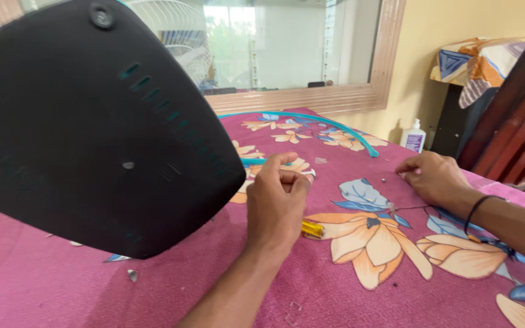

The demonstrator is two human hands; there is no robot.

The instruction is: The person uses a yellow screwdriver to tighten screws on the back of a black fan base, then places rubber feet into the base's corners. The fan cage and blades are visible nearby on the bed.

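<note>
My left hand (277, 197) is closed in a fist over the pink flowered cloth (347, 291). It grips a tool with a yellow handle (312, 229), whose end sticks out below the fist. A large black plastic cover (92, 127) with slots and screw holes stands tilted just left of this hand, and what holds it is hidden. My right hand (434, 177), with a black band on the wrist, rests knuckles-up on the cloth to the right. Its fingers curl down, so what is under them is hidden. A small metal bit (383, 180) lies just left of it.
A thin teal ring (341, 129) lies on the cloth beyond the hands. A white bottle (415, 137) stands by the wall at the back right. A dark wooden frame (511, 115) leans at the right edge. Small scraps (132, 274) lie on the near cloth.
</note>
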